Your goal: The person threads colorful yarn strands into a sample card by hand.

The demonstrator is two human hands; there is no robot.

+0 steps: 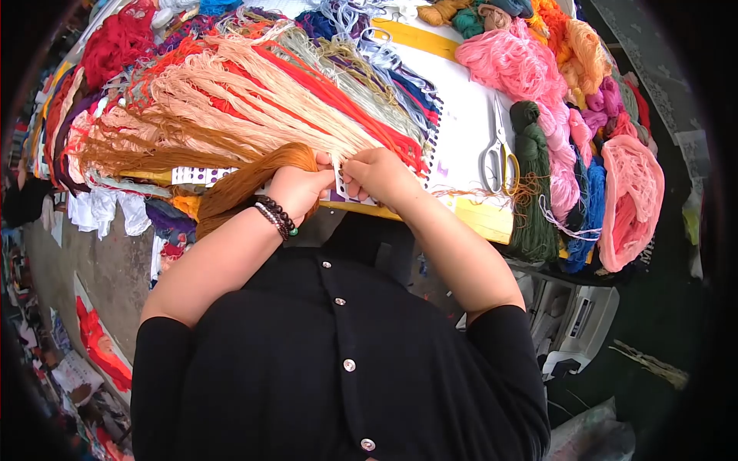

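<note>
A thick hank of brown thread (pixel 257 180) lies over my left hand (pixel 304 184), which is closed at the table's front edge and touches a white punched card strip (pixel 339 175). My right hand (pixel 374 175) pinches the strip from the other side, its thumb and forefinger together. The two hands are nearly touching. Behind them, long peach threads (pixel 231 92) and red threads (pixel 346 107) fan out to the back left from a row of holes. More brown thread (pixel 146 146) trails to the left. The fingertips of my left hand are partly hidden.
Scissors (pixel 500 154) with white and yellow handles lie on the white board (pixel 453 100) to the right. Beyond them are hanks of dark green (pixel 532 184), pink (pixel 515 61) and blue thread (pixel 588 211). A yellow edge (pixel 477 219) runs along the table front.
</note>
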